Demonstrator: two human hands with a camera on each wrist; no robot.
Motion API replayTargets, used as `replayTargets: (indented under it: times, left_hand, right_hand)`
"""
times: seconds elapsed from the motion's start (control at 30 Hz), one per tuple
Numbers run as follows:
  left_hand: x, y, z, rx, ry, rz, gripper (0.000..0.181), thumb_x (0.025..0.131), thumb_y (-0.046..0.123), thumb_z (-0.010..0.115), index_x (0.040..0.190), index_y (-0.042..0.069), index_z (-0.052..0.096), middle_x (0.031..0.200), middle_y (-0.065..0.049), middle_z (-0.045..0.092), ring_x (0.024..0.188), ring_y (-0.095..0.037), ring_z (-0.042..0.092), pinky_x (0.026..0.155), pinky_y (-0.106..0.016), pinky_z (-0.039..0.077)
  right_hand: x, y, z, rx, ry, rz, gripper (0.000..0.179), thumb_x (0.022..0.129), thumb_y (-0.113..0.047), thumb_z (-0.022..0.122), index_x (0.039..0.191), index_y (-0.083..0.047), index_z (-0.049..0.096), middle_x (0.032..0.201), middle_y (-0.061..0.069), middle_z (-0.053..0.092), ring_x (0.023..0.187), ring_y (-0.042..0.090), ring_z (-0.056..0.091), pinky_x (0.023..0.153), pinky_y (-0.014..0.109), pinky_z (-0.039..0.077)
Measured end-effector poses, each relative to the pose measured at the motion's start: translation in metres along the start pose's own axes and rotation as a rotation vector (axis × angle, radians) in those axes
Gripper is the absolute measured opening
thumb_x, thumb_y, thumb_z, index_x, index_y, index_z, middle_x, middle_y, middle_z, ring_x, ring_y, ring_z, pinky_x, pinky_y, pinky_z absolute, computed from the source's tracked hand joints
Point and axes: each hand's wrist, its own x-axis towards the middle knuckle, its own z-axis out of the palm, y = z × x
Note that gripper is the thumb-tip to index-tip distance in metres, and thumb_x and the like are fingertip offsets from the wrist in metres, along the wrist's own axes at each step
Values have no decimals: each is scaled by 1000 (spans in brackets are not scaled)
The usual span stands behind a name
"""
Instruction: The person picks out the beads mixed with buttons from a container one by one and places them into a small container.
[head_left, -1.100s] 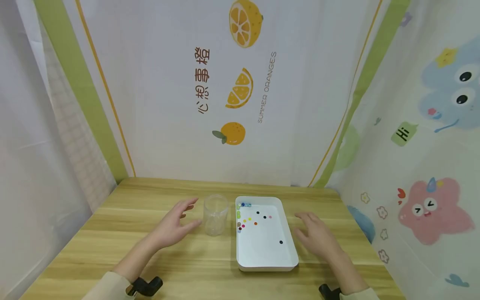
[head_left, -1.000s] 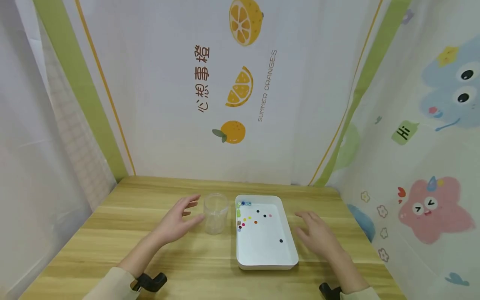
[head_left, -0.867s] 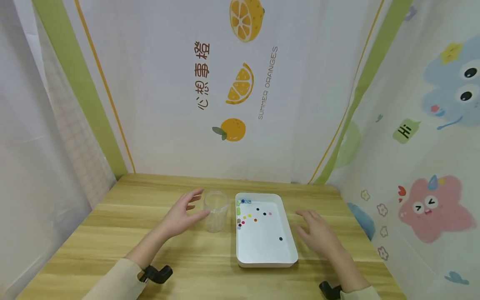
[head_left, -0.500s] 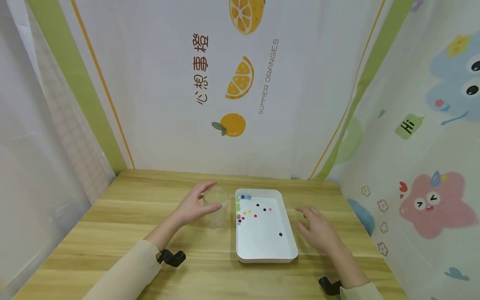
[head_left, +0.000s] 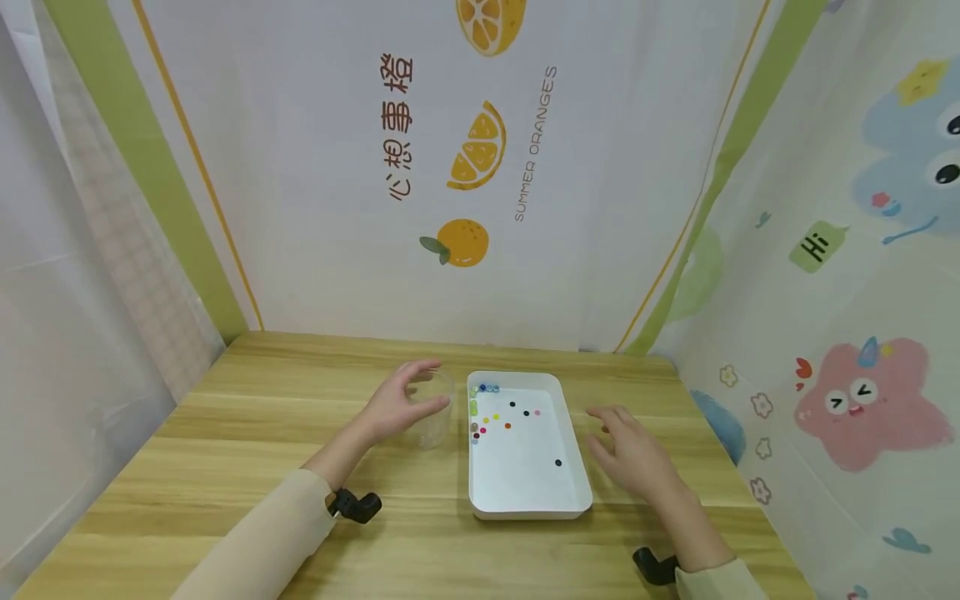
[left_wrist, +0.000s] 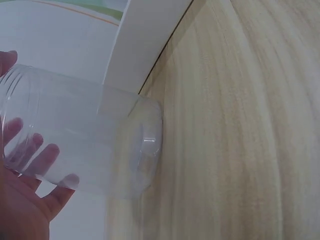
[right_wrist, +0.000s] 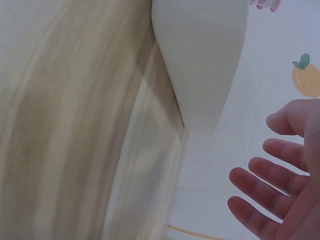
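A clear plastic jar (head_left: pixel 432 432) with a ridged neck and no lid stands upright on the wooden table. My left hand (head_left: pixel 393 406) grips it near the top, thumb on the near side and fingers round the far side. Through the jar wall (left_wrist: pixel 80 125) the fingertips show in the left wrist view. Just right of the jar lies a shallow white tray (head_left: pixel 517 483). Several small coloured beads (head_left: pixel 507 426) are scattered in it, mostly along its left and far sides. My right hand (head_left: pixel 633 454) hovers beside the tray's right edge, fingers relaxed and holding nothing.
The wooden table (head_left: pixel 225 467) reaches back to a white curtain (head_left: pixel 322 208) printed with oranges. Another printed curtain (head_left: pixel 862 308) hangs along the right side. Black wrist mounts (head_left: pixel 358 506) stick out below both hands.
My left hand has moved right and forward to the jar and closed round its upper part. The right hand has stayed beside the tray. The head view has tilted slightly down.
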Motion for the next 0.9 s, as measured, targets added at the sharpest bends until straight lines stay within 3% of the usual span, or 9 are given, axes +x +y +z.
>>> replayTargets:
  times: [0.2, 0.4, 0.73, 0.9]
  left_hand:
    - [2, -5, 3, -80, 18, 0, 69, 97, 29, 83, 157, 13, 53, 160, -19, 57, 147, -44, 56, 122, -69, 43]
    - [4, -14, 9, -174, 46, -6, 67, 95, 24, 86, 154, 15, 56, 154, -25, 60, 143, -45, 59, 119, -67, 48]
    - [6, -21, 11, -253, 53, -15, 67, 92, 21, 88, 152, 15, 57, 151, -22, 64, 144, -44, 58, 120, -71, 43]
    - [8, -22, 11, -268, 57, -3, 66, 93, 20, 87, 151, 12, 56, 151, -25, 62, 144, -44, 58, 121, -72, 43]
  right_hand:
    - [3, -6, 1, 14, 16, -3, 47, 106, -23, 70, 150, -8, 63, 143, 16, 68, 119, 35, 73, 87, 54, 64]
    - [9, -15, 3, 101, 40, -7, 43, 106, -22, 70, 147, -9, 66, 142, 11, 70, 118, 30, 74, 94, 53, 63]
    - [22, -29, 5, 188, 51, -10, 39, 106, -17, 69, 143, -6, 68, 138, 13, 72, 112, 24, 75, 99, 50, 62]
    - [27, -36, 4, 208, 44, -2, 39, 106, -17, 69, 143, -8, 68, 138, 11, 72, 111, 22, 74, 99, 48, 62]
